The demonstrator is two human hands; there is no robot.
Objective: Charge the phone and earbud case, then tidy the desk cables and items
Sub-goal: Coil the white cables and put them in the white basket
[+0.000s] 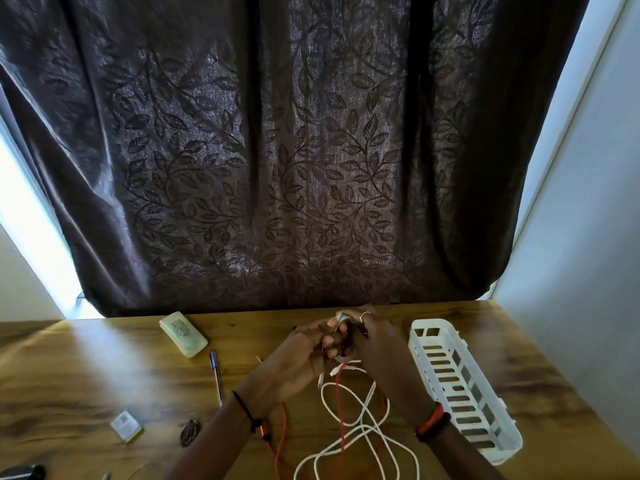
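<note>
Left hand (pixel 304 355) and right hand (pixel 374 344) meet just left of white basket (pixel 426 327). Fingers of both curl round what looks like a coiled white cable (pixel 341 319). Red cable (pixel 341 403) lies tangled left of basket.

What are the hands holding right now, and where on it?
Both the left hand and right hand grip the white cable at its wound-up end.

Dark leaf-patterned curtain (pixel 277 161) behind wooden counter (pixel 104 368); daylight at left edge (pixel 31 216); pale wall (pixel 588 209) right.
</note>
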